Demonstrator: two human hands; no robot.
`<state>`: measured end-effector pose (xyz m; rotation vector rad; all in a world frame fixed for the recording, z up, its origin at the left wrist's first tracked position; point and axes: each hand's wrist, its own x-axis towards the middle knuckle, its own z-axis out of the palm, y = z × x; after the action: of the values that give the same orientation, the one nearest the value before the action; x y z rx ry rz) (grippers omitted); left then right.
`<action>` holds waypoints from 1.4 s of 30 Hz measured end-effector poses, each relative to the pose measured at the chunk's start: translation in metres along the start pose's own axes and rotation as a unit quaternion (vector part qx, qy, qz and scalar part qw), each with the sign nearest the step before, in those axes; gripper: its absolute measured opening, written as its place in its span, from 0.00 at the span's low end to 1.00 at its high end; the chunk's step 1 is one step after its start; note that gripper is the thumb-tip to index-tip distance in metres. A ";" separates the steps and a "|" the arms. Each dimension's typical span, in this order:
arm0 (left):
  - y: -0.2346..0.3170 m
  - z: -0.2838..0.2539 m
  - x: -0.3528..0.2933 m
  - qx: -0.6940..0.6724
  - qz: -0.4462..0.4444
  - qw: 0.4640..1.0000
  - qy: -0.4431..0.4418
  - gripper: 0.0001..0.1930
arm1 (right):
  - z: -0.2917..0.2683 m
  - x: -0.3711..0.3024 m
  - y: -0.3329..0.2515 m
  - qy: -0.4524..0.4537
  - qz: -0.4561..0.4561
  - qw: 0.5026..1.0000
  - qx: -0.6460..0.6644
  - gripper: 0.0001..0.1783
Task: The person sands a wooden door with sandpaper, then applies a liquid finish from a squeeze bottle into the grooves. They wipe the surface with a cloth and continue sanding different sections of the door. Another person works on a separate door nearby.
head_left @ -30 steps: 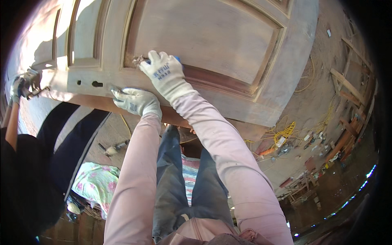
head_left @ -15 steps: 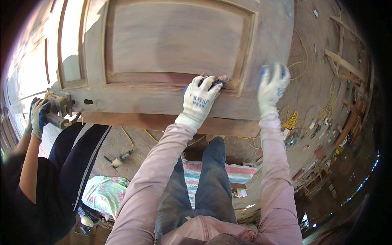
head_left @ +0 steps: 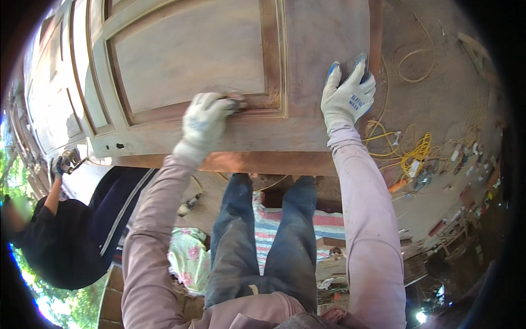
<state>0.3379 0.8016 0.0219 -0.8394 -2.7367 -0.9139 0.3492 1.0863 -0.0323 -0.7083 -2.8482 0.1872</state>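
Note:
A large panelled wooden door (head_left: 192, 60) lies flat in front of me, its raised panel framed by a reddish-brown moulding. My left hand (head_left: 204, 123), in a white glove with blue palm, is closed on a crumpled brownish wad (head_left: 236, 101), perhaps a rag or sandpaper; motion blurs it. The wad is pressed into the moulding along the panel's near edge. On the door's right-hand border rests my right hand (head_left: 349, 98), gloved alike, with fingers spread and nothing in it.
A co-worker (head_left: 71, 236) in dark clothes bends at the door's left end, gloved hands on a power tool (head_left: 71, 160). Yellow cords (head_left: 417, 156) lie on the dirt floor at right. Under the door are a striped sheet (head_left: 329, 222) and a flowered cloth bundle (head_left: 189, 257).
My left hand has slid left along the moulding with the wad. My right hand has come down onto the door's border, fingers spread. The co-worker and tool appear farther off, and the view has shifted.

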 end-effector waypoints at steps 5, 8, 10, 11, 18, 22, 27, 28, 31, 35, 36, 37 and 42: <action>0.019 0.044 -0.003 0.058 -0.040 0.982 -0.177 0.13 | 0.000 -0.001 0.000 -0.011 0.000 1.000 0.008 0.37; -0.016 -0.017 -0.013 0.148 -0.121 0.950 -0.249 0.11 | 0.001 -0.003 0.001 -0.017 0.006 1.000 0.011 0.37; -0.027 -0.048 -0.022 0.208 -0.231 0.928 -0.205 0.09 | 0.000 -0.002 0.001 -0.023 0.010 1.000 0.006 0.37; -0.027 -0.051 -0.025 0.160 -0.303 0.928 -0.150 0.06 | 0.000 -0.001 0.001 -0.026 0.009 1.000 0.000 0.37; 0.076 0.127 -0.020 0.021 -0.390 0.914 0.113 0.12 | -0.001 0.000 0.000 -0.014 0.009 1.000 0.016 0.38; 0.065 0.105 0.044 0.042 -0.334 0.934 0.121 0.11 | -0.001 0.000 -0.001 -0.026 0.014 0.999 0.012 0.39; -0.015 0.090 0.179 0.112 -0.200 0.970 0.077 0.07 | -0.006 0.003 -0.004 -0.039 0.018 0.999 0.007 0.38; -0.019 0.095 0.177 0.105 -0.225 0.967 0.054 0.07 | -0.007 0.003 -0.004 -0.040 0.018 0.999 0.013 0.38; 0.013 0.097 0.098 0.076 -0.213 0.973 0.032 0.07 | -0.010 0.004 -0.005 -0.037 0.013 0.999 0.012 0.36; 0.058 0.083 0.035 0.032 -0.254 0.966 -0.014 0.11 | -0.009 0.003 -0.004 -0.037 0.009 0.999 0.013 0.36; 0.057 0.079 0.050 0.022 -0.281 0.958 -0.057 0.10 | -0.008 0.003 -0.003 -0.035 0.010 0.999 0.020 0.36; 0.043 0.079 0.083 0.074 -0.256 0.964 -0.024 0.10 | -0.007 0.003 -0.002 -0.042 0.011 0.999 0.026 0.36; -0.006 0.079 0.196 0.161 -0.214 0.963 -0.024 0.11 | -0.002 0.002 0.000 -0.039 0.006 0.999 0.007 0.35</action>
<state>0.1748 0.9354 0.0126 -0.2178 -3.0480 -0.4769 0.3484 1.0873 -0.0298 -0.7327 -2.9143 0.2407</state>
